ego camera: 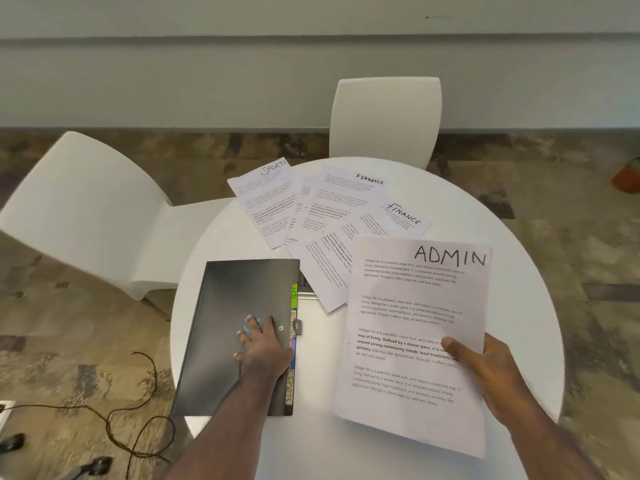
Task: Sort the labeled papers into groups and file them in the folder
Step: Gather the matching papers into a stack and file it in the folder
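Note:
A dark grey folder (239,306) lies closed on the left of the round white table (519,258), with coloured label tabs (293,341) along its right edge. My left hand (261,348) rests flat on its cover, fingers spread. My right hand (485,368) grips the right edge of a sheet marked ADMIN (412,320), raised and tilted over the table. Behind it lie fanned sheets: one marked SPORTS (266,199) and two marked FINANCE (349,195) (403,218), overlapping other pages whose labels are hidden.
Two white chairs stand at the table, one on the left (90,209) and one at the far side (386,116). A dark cable (138,410) loops on the patterned floor at the lower left. The folder's near left corner overhangs the table edge.

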{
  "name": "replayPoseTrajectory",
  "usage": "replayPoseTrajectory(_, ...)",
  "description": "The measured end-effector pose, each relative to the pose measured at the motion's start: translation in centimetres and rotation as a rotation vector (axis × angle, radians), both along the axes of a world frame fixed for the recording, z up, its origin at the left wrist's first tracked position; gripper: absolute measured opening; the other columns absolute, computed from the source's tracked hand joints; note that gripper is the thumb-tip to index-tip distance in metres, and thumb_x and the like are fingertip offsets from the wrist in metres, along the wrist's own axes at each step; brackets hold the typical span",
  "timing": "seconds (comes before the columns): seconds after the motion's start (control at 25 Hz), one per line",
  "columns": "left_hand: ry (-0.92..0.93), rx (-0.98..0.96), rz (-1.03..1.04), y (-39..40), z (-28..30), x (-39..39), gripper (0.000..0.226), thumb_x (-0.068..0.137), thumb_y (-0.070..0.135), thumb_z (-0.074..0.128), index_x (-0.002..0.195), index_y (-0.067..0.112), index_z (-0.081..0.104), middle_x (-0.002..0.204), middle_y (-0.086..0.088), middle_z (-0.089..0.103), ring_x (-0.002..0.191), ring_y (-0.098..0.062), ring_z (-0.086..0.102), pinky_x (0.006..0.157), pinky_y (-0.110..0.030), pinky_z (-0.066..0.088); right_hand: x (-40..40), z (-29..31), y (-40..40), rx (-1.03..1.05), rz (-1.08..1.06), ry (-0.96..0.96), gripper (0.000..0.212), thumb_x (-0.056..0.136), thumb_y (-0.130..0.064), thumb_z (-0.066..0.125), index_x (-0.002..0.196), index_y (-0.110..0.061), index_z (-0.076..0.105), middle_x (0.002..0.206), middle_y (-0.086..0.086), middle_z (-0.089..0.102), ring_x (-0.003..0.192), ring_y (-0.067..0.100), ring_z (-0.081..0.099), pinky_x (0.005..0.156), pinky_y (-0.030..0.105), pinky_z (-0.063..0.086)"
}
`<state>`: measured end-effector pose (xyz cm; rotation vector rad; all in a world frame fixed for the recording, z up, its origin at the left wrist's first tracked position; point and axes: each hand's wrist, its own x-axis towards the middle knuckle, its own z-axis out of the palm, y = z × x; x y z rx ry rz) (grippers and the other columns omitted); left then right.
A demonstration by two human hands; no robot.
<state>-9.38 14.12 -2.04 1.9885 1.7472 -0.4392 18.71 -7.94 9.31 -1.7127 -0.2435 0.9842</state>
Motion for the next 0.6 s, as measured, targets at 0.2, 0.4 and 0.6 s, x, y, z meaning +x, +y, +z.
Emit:
replayPoseTrajectory(0.2, 0.033, 0.012, -0.1, 0.1, 0.2, 0.2, 0.074, 0.091, 0.033, 0.053, 0.154, 0.016, 0.017, 0.165, -0.015, 0.01, 0.138, -0.044, 0.037, 0.105, -0.045, 0.042, -0.3, -0.5, 0.3, -0.02, 0.022, 0.001, 0.027, 0.085, -0.008, 0.072, 0.112, -0.01, 0.07, 0.102, 0.008, 0.077, 0.093, 0.03, 0.074, 0.093, 0.053, 0.054)
replayPoseTrajectory(0.4, 0.032, 0.005, -0.303, 1.3, 2.5, -0.1, 0.066, 0.094, 0.005, 0.048, 0.152, 0.019, 0.02, 0.167, -0.005, 0.006, 0.102, -0.029, 0.069, 0.077, -0.04, 0.059, -1.3, -0.6, 1.4, -0.005, 0.05, 0.036, 0.025, 0.087, -0.006, 0.07, 0.11, -0.012, 0.07, 0.101, 0.006, 0.078, 0.092, 0.027, 0.075, 0.09, 0.048, 0.055)
replayPoseTrajectory(0.6, -0.083, 0.103, -0.138, 3.2, 6.6, -0.4, 0.021, 0.099, 0.014, 0.047, 0.118, 0.013, 0.054, 0.132, -0.008, 0.054, 0.103, -0.024, 0.066, 0.083, -0.034, 0.057, -2.6, -1.1, 3.2, 0.01, 0.099, 0.069, 0.027, 0.088, -0.005, 0.069, 0.113, -0.013, 0.069, 0.103, 0.004, 0.077, 0.095, 0.026, 0.074, 0.086, 0.042, 0.056)
